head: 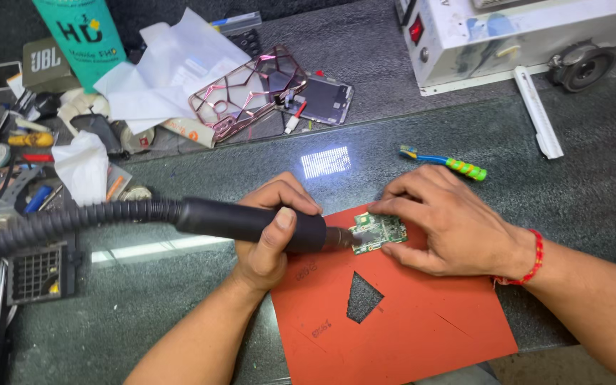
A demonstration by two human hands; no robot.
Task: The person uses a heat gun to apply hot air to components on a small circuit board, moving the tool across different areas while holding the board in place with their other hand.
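Hands work on an orange mat (408,328) at the counter's near edge: left hand (269,235) grips a hot-air wand (251,222); right hand (440,221) fingertips pin a circuit board (378,232). Heat could scorch those fingers.

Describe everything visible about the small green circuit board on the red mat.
The small green circuit board is roughly rectangular with an uneven edge, carrying silvery metal shields and tiny components. It lies flat near the upper edge of the red-orange mat, which has a cut-out hole. The right hand pins it by its top and right side with the fingertips. The metal nozzle of the black hot-air handpiece, gripped by the left hand, points at its left edge.
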